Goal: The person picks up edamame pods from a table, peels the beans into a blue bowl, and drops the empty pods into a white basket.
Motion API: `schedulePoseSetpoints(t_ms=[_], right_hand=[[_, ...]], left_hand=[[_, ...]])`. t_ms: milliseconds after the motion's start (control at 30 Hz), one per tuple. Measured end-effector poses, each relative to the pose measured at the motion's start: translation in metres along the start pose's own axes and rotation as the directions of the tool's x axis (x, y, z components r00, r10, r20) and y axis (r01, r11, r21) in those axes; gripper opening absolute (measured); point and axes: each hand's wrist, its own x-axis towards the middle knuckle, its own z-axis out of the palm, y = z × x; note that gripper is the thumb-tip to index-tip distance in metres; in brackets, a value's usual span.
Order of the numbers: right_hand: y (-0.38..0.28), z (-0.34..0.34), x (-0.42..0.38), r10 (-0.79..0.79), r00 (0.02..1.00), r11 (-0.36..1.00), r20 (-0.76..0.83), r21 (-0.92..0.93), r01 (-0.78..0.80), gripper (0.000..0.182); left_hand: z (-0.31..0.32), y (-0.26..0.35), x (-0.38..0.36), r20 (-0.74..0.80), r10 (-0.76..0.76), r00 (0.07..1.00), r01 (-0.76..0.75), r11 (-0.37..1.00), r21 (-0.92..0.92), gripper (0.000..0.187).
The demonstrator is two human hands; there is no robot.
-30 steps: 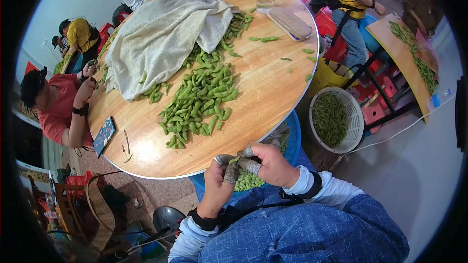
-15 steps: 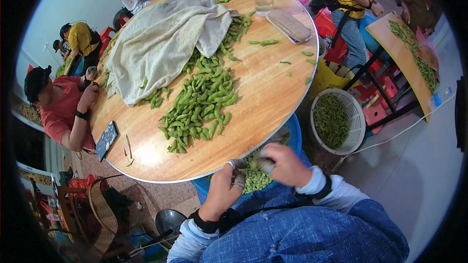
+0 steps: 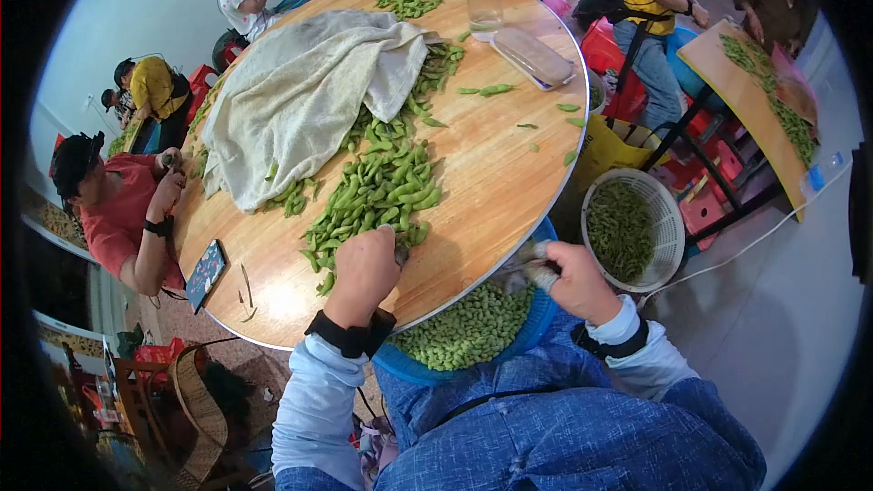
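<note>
Green, curved pods (image 3: 386, 184) heaped; left hand (image 3: 366, 273) at their 6 o'clock edge. Right hand (image 3: 582, 284) near blue basin's (image 3: 544, 311) 2 o'clock rim. Both grips: can't tell.

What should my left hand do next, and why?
I'd pinch one pod with the left hand and bring it over the blue basin. That hand is already at the near edge of the pod pile, the right hand is by the basin's rim, and the basin holds shelled beans. Whether a pod is already gripped is hidden.
</note>
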Motion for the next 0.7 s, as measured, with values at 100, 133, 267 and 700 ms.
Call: schedulePoseSetpoints(t_ms=[100,133,267,700], right_hand=[[-0.012,0.021,0.005,-0.116,0.992,0.993,0.05,-0.001,0.117,0.016],[-0.016,0.027,0.007,-0.151,0.986,0.989,0.075,0.005,0.151,0.016],[-0.015,0.05,0.012,-0.112,0.985,0.985,0.133,0.147,0.092,0.016],[-0.019,0.087,0.041,-0.246,0.953,0.946,0.176,0.257,0.197,0.022]], left_hand=[[-0.002,-0.001,0.0,0.032,0.012,0.999,-0.013,1.0,0.023,0.01],[-0.003,0.0,-0.001,0.058,0.007,0.998,-0.01,0.999,0.041,0.01],[0.0,-0.007,-0.011,-0.071,0.033,0.997,-0.029,0.998,0.052,0.009],[0.019,0.031,-0.063,-0.15,-0.336,0.93,-0.112,0.131,-0.985,0.021]])
